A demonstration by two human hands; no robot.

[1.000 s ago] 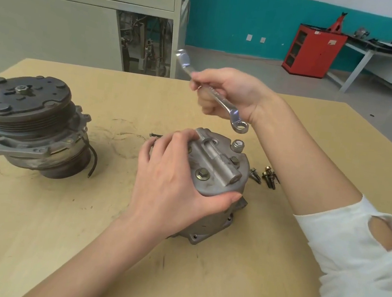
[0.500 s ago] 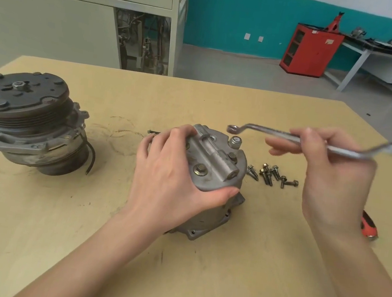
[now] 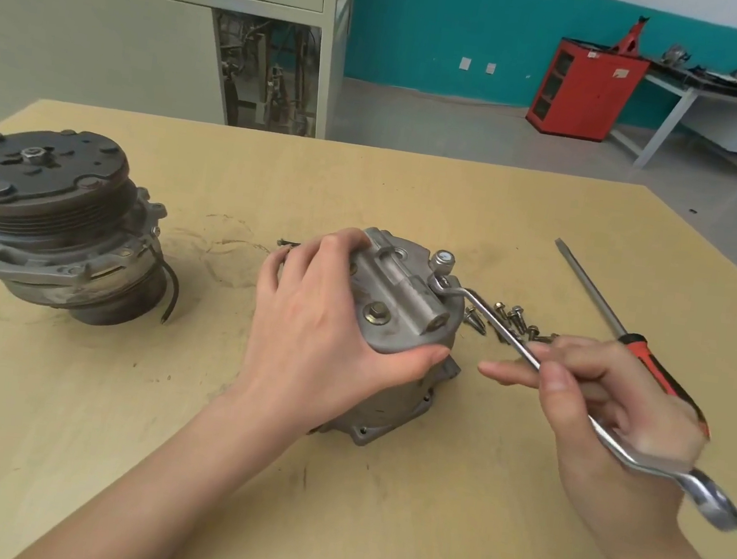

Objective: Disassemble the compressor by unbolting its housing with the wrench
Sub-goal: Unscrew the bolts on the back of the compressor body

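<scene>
The left hand (image 3: pixel 319 329) grips the housing (image 3: pixel 402 330) in the middle of the table (image 3: pixel 112 387) and the right hand (image 3: pixel 611 402) pinches the wrench (image 3: pixel 504 331) — push it right down on the top bolt (image 3: pixel 438 282), then turn slowly.

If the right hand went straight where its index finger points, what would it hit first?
Probably the thumb of the left hand, pressed against the compressor housing; depth is unclear.

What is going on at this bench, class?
A person's left hand grips the silver compressor housing on the table. The right hand holds a wrench, its ring end on the housing's top. Loose bolts and a screwdriver lie to the right, a clutch pulley unit to the left.
</scene>
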